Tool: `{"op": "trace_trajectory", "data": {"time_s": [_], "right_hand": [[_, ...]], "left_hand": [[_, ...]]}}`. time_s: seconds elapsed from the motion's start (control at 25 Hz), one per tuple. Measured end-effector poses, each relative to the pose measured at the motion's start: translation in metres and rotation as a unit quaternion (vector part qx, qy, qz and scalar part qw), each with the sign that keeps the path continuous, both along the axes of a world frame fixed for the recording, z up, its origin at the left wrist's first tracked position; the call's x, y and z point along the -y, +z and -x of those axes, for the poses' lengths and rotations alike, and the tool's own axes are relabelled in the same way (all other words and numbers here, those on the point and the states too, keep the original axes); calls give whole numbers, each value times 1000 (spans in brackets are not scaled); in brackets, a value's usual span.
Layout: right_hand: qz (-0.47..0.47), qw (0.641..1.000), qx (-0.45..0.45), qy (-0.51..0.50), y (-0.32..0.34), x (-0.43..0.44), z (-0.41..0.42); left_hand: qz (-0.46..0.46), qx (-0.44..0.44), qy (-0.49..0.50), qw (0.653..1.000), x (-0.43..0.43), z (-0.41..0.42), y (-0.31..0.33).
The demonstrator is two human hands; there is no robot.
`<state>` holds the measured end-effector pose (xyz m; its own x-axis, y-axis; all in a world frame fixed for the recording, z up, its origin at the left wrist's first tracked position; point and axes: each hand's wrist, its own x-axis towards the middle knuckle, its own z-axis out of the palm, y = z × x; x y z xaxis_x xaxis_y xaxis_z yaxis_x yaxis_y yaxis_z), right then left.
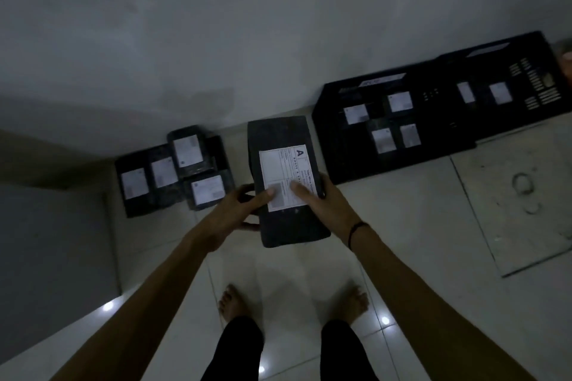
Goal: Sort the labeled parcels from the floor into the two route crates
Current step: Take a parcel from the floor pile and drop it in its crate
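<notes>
Head view: the person stands barefoot on the pale tiled floor [402,213] and holds one long black plastic-wrapped parcel [291,226] out in front at about waist height, clear of the floor and between the unsorted stack and the crates. The left hand [238,210] grips the parcel's left edge, fingers curled underneath and thumb laid on top. The right hand [322,198] grips the right edge the same way, its thumb resting on the white rectangular shipping label [284,170]. The parcel is carried flat with the label facing the camera, most likely so the route mark can be read before placement; a large letter A is legible at the label's far corner. The two-handed edge grip keeps the soft package level and leaves most of the label uncovered. To the left, against the grey wall [216,40], lies a cluster of smaller black labelled parcels [173,173], touching and partly overlapping, not yet sorted. To the right, along the same wall, stand two black slotted plastic crates side by side. The near crate [328,145] holds four labelled parcels, and the far crate [541,93] holds two. White strips on the crates' back rims are too blurred to read, so which crate serves route A cannot be told. Judgement: the step in hand is label check, then transfer rightward. A thin dark band [356,233] circles the right wrist.
</notes>
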<state>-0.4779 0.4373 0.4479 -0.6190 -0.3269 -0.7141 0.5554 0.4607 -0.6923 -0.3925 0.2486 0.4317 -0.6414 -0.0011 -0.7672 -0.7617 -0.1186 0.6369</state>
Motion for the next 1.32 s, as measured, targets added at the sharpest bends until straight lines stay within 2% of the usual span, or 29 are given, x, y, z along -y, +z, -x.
{"op": "trace_trajectory", "data": {"time_s": [0.2, 0.32, 0.48, 0.68, 0.76, 0.84, 1.0, 1.16, 1.32], "right_hand": [[5, 998, -2, -68, -15, -124, 19], [-13, 998, -8, -64, -15, -177, 51], [-63, 997, -49, -14, -20, -227, 129], [-150, 974, -140, 92, -58, -235, 249], [-179, 959, -176, 135, -88, -229, 288], [-196, 953, -174, 154, -126, -227, 320], [-230, 936, -138, 228, -226, -224, 342], [-244, 919, -110, 290, -302, -224, 347], [-249, 914, -110, 299, -360, -227, 359]], "left_hand": [[3, 36, -8, 999, -118, 61, -10], [-23, 57, 5, 998, -173, 92, -5], [-41, 46, 55, 997, -233, 159, 0], [1, -31, 29, 999, -254, 268, -43], [33, -85, 19, 996, -260, 305, -81], [73, -83, 38, 993, -270, 333, -123], [168, -17, 96, 981, -286, 356, -227], [161, 99, 115, 975, -300, 355, -295], [175, 131, 99, 971, -301, 371, -351]]}}
